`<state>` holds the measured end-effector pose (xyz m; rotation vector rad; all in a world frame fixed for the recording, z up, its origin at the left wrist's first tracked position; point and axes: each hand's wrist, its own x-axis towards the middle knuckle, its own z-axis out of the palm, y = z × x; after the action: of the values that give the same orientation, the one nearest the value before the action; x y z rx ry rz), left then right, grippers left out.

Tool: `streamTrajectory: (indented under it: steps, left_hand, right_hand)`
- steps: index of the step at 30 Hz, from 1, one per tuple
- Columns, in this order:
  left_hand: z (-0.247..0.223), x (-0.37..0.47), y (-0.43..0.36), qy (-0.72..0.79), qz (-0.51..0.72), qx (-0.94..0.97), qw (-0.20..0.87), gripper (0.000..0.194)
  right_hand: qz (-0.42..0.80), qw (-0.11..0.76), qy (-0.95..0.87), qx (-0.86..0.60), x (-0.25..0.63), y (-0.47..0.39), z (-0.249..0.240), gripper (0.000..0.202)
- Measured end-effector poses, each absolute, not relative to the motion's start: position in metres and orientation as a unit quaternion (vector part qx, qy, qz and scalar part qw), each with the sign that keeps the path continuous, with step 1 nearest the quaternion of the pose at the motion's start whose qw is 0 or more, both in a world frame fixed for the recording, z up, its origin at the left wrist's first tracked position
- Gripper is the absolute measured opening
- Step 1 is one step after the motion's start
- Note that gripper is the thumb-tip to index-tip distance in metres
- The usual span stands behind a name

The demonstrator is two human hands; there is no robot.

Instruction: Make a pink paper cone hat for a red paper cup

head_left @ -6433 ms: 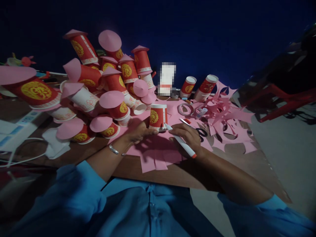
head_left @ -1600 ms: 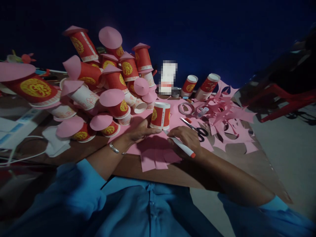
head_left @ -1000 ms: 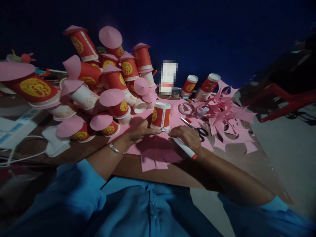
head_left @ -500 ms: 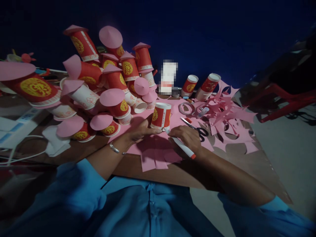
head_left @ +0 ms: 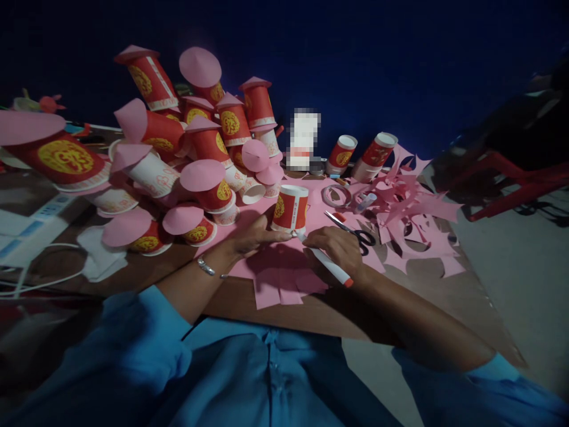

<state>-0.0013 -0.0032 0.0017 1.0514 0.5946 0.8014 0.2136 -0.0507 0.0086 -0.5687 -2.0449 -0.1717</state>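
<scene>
A red paper cup (head_left: 291, 207) with gold emblems stands upside down in front of me, on pink paper. My left hand (head_left: 255, 237) is closed on the cup's lower left side, its thumb along the bottom rim. My right hand (head_left: 335, 246) grips a white marker (head_left: 331, 267) with a red end, its tip at the rim near my left thumb. Just beyond my right hand lie open scissors (head_left: 349, 228) with black handles. Flat pink paper (head_left: 271, 284) lies under and in front of both hands.
Many red and white cups with pink cone tops (head_left: 202, 184) are stacked at the left. Two red cups (head_left: 342, 154) stand at the back, near a tape roll (head_left: 336, 196). Pink paper scraps (head_left: 413, 225) pile up at the right; a red stool (head_left: 502, 175) is beyond the table.
</scene>
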Motion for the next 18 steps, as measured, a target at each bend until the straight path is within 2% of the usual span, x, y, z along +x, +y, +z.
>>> streamTrajectory:
  steps: [6,12,15,18]
  left_hand:
    - [0.0028,-0.0027,-0.0023,0.262,0.36,0.485,0.753,0.071]
    - [0.0026,-0.0024,-0.002,0.262,0.36,0.49,0.749,0.063]
    - [0.0025,-0.0022,-0.0021,0.269,0.357,0.487,0.751,0.064]
    - [0.0022,-0.0019,-0.0024,0.28,0.357,0.485,0.748,0.076]
  right_hand:
    - [-0.082,0.492,-0.836,-0.23,0.2109,-0.0512,0.0106,0.014]
    - [-0.088,0.481,-0.84,-0.236,0.2116,-0.0518,0.0112,0.012]
    - [-0.086,0.481,-0.839,-0.239,0.2114,-0.0521,0.0116,0.012]
    - [-0.087,0.484,-0.837,-0.239,0.2111,-0.0519,0.012,0.01]
